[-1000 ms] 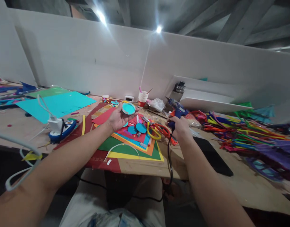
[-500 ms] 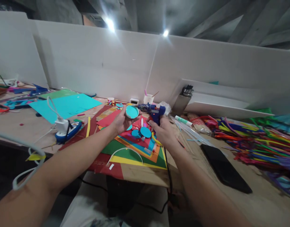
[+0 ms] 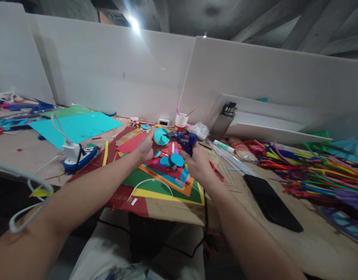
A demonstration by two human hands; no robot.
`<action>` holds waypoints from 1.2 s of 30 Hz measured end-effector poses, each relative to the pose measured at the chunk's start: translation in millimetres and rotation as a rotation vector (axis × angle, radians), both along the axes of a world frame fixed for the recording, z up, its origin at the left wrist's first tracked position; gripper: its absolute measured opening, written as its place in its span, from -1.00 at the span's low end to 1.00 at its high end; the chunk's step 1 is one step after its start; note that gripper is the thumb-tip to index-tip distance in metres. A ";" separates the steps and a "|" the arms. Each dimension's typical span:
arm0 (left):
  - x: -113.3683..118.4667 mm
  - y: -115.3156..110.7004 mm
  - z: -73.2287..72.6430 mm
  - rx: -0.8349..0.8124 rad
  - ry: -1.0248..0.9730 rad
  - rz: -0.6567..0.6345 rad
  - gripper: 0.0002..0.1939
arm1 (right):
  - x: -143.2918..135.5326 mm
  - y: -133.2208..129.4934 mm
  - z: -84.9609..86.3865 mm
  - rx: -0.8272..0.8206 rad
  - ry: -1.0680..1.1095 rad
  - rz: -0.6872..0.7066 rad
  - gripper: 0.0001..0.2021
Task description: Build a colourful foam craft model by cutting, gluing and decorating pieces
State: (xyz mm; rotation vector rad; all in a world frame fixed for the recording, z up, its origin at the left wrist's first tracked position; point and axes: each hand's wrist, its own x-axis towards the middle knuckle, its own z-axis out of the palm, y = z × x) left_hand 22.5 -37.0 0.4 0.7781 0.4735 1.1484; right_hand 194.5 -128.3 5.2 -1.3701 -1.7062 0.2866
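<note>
Ahead of the grip of the right hand [image 3: 200,162], closed on the hot-glue gun [image 3: 188,140], the nozzle [image 3: 172,135] now reaches over the turquoise-faced disc [image 3: 159,137] gripped in the left hand [image 3: 146,149].

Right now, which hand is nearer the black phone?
Right. The right hand, gripping the blue glue gun, is left of the phone; the left hand, holding the turquoise disc, is farther left.

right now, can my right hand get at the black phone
Probably, but not with a free grip: the right hand is holding the blue glue gun. The black phone lies flat beside the right forearm, nothing visible on top, so emptying that hand would likely be enough.
</note>
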 end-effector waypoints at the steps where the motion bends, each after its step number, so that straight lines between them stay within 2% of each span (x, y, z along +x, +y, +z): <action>1: 0.2 -0.5 -0.1 0.005 -0.004 -0.007 -0.56 | -0.5 -0.4 -0.2 -0.005 0.001 0.006 -0.58; 5: 1.5 -2.9 -0.9 0.033 0.023 -0.051 -0.52 | -1.0 0.2 -1.1 0.003 -0.003 0.037 -0.56; 10: 3.4 -4.7 -2.0 0.059 0.107 -0.092 -0.44 | 1.4 1.6 -0.8 0.019 -0.022 -0.002 -0.55; 14: 2.5 -1.4 -0.7 0.091 0.107 -0.009 -0.42 | 1.7 -0.8 1.1 -0.028 -0.096 -0.059 -0.58; 17: 1.4 0.7 0.0 0.089 0.080 0.072 -0.44 | -1.6 -3.2 2.9 -0.056 -0.107 -0.030 -0.58; 20: 1.8 -0.6 -2.1 0.094 0.121 0.044 -0.43 | -3.9 -3.7 3.7 -0.040 -0.095 0.006 -0.58; 24: 3.3 -3.5 -4.9 0.120 0.214 -0.022 -0.38 | -0.2 -1.4 2.9 -0.007 -0.091 -0.045 -0.61; 27: 2.7 -2.3 -1.8 0.124 0.176 0.035 -0.37 | 1.9 -0.9 2.2 -0.001 -0.119 -0.065 -0.62; 31: 0.8 0.4 2.0 0.110 0.125 0.128 -0.39 | -3.6 -3.0 2.1 -0.036 -0.159 -0.023 -0.61; 36: 2.6 -2.7 -3.5 0.131 0.192 -0.027 -0.37 | -5.9 -3.3 2.5 -0.032 -0.122 -0.031 -0.59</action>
